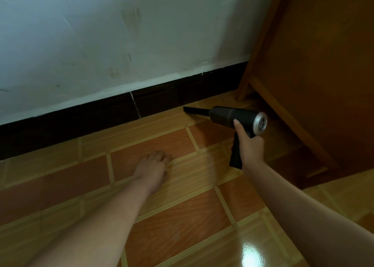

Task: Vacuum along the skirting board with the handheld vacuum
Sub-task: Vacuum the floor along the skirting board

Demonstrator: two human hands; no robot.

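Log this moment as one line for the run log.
right hand: holding vacuum | nozzle: near skirting board | left hand: flat on floor | cabinet: right

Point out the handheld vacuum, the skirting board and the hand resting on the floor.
handheld vacuum (232, 114), head view, on its dark barrel.
skirting board (85, 114), head view, on its dark face left of the joint.
left hand (150, 167), head view, on its back.

You see a scuffed white wall (121, 33), a glossy tiled floor (182, 216) in brown and tan with a glare spot, and a wooden cabinet (323, 64) at right.
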